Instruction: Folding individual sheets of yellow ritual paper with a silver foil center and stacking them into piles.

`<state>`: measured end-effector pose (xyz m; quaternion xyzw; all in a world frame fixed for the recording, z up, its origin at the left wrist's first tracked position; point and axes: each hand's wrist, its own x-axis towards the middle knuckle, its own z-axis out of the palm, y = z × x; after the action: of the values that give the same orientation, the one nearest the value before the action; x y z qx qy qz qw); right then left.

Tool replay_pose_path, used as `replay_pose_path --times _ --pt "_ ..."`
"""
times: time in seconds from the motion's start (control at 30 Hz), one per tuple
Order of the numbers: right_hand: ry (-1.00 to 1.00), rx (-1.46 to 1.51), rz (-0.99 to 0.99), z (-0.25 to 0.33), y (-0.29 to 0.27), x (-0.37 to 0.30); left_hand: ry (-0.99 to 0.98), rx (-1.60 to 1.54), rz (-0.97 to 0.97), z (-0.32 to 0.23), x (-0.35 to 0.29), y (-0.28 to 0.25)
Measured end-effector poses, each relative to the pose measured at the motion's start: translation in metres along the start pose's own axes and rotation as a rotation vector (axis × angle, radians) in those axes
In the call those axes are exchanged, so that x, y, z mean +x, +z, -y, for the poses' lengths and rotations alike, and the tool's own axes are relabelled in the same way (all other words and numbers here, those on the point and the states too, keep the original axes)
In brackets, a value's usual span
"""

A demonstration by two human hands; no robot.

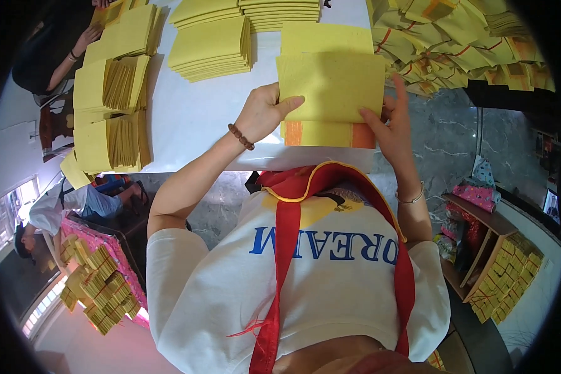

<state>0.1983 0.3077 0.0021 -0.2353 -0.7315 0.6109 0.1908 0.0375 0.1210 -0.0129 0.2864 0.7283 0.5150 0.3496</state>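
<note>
Both of my hands are on a yellow paper sheet [330, 84] at the near right of the white table. My left hand [267, 111] grips its left edge, thumb on top and fingers hidden underneath. My right hand [393, 124] pinches the lower right corner with the thumb on top, while one finger points up beside the edge. Whether I hold one sheet or several I cannot tell. Below it lies more yellow paper [327, 38], and a strip with orange ends [327, 134] shows at the near side.
Stacks of yellow paper [210, 50] stand farther back on the white table [199, 118], with folded bundles [109, 140] along its left. Tied yellow bundles [442, 53] are heaped at the right. A co-worker's hand [88, 38] is at the far left; another person [56, 209] sits near stacked bundles.
</note>
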Motion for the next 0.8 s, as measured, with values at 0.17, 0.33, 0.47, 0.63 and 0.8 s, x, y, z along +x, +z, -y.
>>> replay_pose_path --times 0.17,0.33,0.47,0.63,0.8 --pt "0.031 -0.166 0.024 -0.011 -0.004 0.005 0.034 -0.085 -0.058 0.007 0.012 0.004" --pt "0.089 -0.061 -0.035 -0.012 -0.003 0.004 -0.126 0.14 -0.053 0.0 0.013 0.001" --pt "0.058 -0.045 -0.08 -0.01 0.002 0.005 -0.109 -0.006 -0.104 0.003 0.011 0.002" --pt "0.113 0.005 -0.126 -0.016 0.004 0.008 -0.143 -0.078 -0.108 -0.003 0.016 0.004" --pt "0.1 -0.073 -0.17 -0.021 0.007 0.01 -0.202 -0.226 -0.192 -0.01 0.012 0.008"
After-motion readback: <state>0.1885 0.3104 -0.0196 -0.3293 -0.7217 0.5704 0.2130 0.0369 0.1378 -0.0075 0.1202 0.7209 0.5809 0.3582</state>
